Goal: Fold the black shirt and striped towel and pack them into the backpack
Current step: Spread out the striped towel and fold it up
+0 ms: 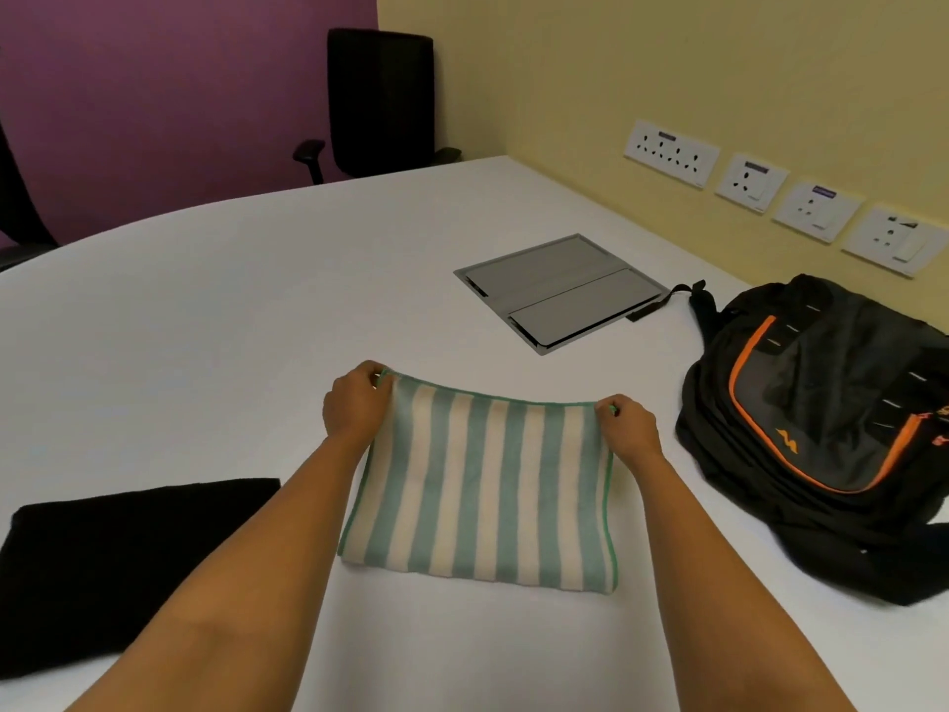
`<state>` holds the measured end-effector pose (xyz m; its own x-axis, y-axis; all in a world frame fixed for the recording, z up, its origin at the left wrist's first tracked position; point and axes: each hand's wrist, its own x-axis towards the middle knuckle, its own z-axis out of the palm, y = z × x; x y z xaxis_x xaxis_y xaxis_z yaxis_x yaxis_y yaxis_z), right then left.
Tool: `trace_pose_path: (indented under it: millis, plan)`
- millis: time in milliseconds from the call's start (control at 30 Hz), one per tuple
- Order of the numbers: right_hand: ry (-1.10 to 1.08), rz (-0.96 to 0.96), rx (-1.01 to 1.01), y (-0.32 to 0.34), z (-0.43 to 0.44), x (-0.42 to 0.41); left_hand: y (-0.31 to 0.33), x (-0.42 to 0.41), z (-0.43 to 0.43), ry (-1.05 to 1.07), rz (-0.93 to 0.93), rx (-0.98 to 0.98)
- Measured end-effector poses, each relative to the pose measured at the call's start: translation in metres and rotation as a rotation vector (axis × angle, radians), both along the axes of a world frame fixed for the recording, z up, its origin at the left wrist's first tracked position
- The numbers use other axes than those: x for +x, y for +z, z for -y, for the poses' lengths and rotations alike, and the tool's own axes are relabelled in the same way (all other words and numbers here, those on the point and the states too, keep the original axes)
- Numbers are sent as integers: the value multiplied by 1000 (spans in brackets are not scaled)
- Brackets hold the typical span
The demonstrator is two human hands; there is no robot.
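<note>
Dead centre on the desk (205, 326), striped towel (482, 485) lies folded; left hand (354, 403) & right hand (629, 429) each pinch a far corner. Black shirt (118, 567) folded at 9 o'clock, backpack (821, 429) at 3. Next, I reckon: one more fold, then pack.

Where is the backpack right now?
In the head view, the backpack lies on the white table at the right, beside the striped towel and just below the wall sockets.
</note>
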<state>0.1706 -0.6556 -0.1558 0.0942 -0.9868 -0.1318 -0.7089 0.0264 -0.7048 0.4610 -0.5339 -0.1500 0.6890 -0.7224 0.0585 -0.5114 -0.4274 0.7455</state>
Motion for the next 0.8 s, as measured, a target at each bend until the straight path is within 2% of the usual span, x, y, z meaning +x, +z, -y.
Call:
trace_pose_path:
  millis: [233,367,533,667,800]
  plan:
    - [118,-57,124,-51,33,14,-58,20,38,-21,-160,61]
    - [190,29,181,-58,41,18,-72,25,44,-92,-244,67]
    - [361,-119,363,-47,50,26,-69,27,47,-98,-319,140]
    - [478,-130,399,-30,47,32,-58,22,49,-67,-469,11]
    - [460,-26,439,-15,43,30,-37,20,47,-46,-681,-127]
